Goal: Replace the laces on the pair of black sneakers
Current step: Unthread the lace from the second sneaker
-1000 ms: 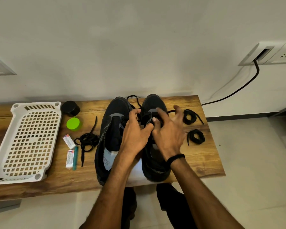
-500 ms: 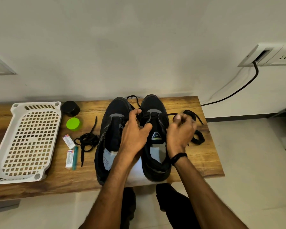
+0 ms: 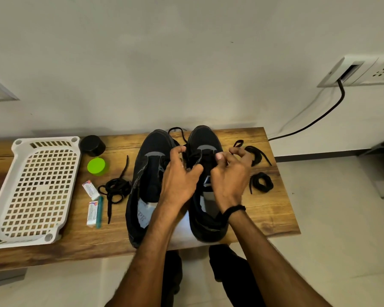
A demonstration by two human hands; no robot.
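Mid-task, by look. Both sneakers at centre of surface [image 3: 271, 218], toes toward wall.
- Left hand [image 3: 180, 176]: fingers curled on upper of right-of-frame sneaker [image 3: 205, 140], steadying.
- Right hand [image 3: 231, 176]: thumb and forefinger pinched together on its lace [image 3: 182, 135] near toe, other fingers apart.
- Lace only partly through eyelets; threading or stripping, cannot tell.
- Left-of-frame sneaker [image 3: 149, 173] not in hand.
- Loose lace bundle [image 3: 114, 189] left of pair, lace coils [image 3: 262, 182] to right.
- Versus half second ago: right hand back from right side onto tongue; left hand barely shifted.
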